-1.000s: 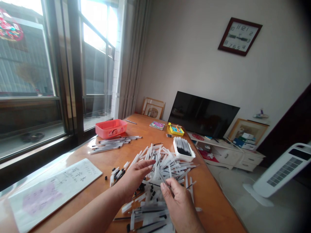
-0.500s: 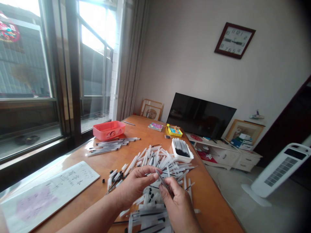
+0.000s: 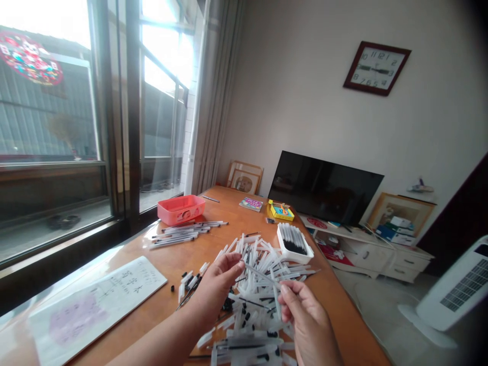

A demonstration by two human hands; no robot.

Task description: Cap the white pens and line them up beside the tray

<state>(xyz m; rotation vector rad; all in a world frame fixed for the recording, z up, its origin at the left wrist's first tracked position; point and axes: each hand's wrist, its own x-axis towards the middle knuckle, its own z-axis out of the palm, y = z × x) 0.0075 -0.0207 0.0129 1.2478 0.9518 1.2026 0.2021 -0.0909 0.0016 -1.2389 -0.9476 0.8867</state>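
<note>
A slim translucent pen (image 3: 261,273) spans the gap between my hands, above a loose pile. My left hand (image 3: 224,269) pinches its far end between thumb and fingertips. My right hand (image 3: 305,310) is closed at the near end, thumb against the fingers; the exact grip there is partly hidden. Under and around both hands lies a heap of clear pen barrels (image 3: 259,254), mixed with dark thin refills and small black pieces. White and black pen caps (image 3: 187,282) lie to the left of the heap.
A white tray (image 3: 310,252) holds pens with black ends. Finished-looking pens (image 3: 183,234) lie before a red plastic box (image 3: 179,209). A notebook (image 3: 125,295) rests at left, a yellow box (image 3: 282,212) and booklet (image 3: 250,204) farther back. The table's right edge (image 3: 345,300) is close to my right hand.
My hands have moved apart, the right one shifting to the right, with the pen now stretched between them. The head view has turned slightly left.
</note>
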